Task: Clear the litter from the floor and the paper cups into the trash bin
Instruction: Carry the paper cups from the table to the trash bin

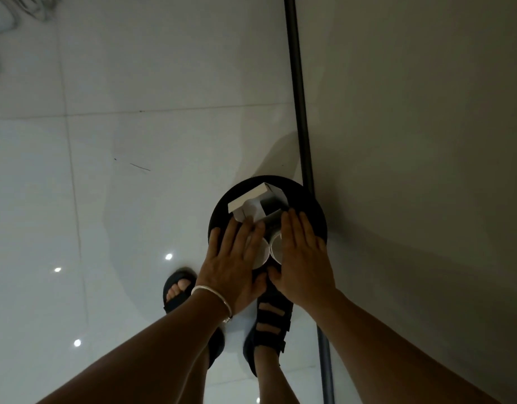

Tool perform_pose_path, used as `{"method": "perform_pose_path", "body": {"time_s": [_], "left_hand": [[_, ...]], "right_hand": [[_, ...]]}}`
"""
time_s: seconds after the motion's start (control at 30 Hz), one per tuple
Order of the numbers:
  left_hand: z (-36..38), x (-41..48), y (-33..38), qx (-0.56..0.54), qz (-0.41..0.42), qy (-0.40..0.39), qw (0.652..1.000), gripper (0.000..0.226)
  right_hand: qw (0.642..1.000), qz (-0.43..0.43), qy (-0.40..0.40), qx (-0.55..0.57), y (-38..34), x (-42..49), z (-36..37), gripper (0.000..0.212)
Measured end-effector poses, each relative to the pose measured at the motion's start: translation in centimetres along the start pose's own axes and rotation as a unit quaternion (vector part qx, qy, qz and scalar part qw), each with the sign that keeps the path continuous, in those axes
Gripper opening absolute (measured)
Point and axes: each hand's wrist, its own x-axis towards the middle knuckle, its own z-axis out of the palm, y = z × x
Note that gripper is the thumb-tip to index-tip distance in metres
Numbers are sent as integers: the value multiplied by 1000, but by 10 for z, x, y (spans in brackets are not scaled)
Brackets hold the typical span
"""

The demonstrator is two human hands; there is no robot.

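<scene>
Floor: glossy white tiled floor [135,199], grey wall [426,141] on the right.
Bin: round black trash bin [317,208] holds a white cardboard box [250,201] and two white paper cups [276,249].
Hands: I see left hand [237,258] and right hand [301,258] flat, fingers straight, apparently pressing the cups.

trash bin [315,205]: one
paper cups: two, left cup [261,253], right cup [276,249], in the trash bin's mouth
white box [251,199]: one, at the trash bin's far side
hands: two, left hand [234,266], right hand [302,258], over the trash bin
sandals [273,317]: two, on the trash bin's near side
</scene>
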Motion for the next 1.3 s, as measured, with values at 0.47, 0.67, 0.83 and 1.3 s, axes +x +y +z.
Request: {"method": "perform_pose_path", "body": {"time_s": [0.47,0.67,0.83,1.3], "left_hand": [[-223,-107,-23,-49,-108,-12,993,83],[-337,-183,-28,-80,-170,33,982,79],[-388,-273,-32,-65,-251,64,964,77],[-430,-597,-43,-124,-546,232,795,73]], "right_hand": [[996,29,-75,38,-82,-86,-221,88],[997,-29,-73,3,-161,-129,-324,86],[992,-86,-89,-22,-220,-173,-374,87],[901,-381,-57,-202,-467,-323,-433,87]]}}
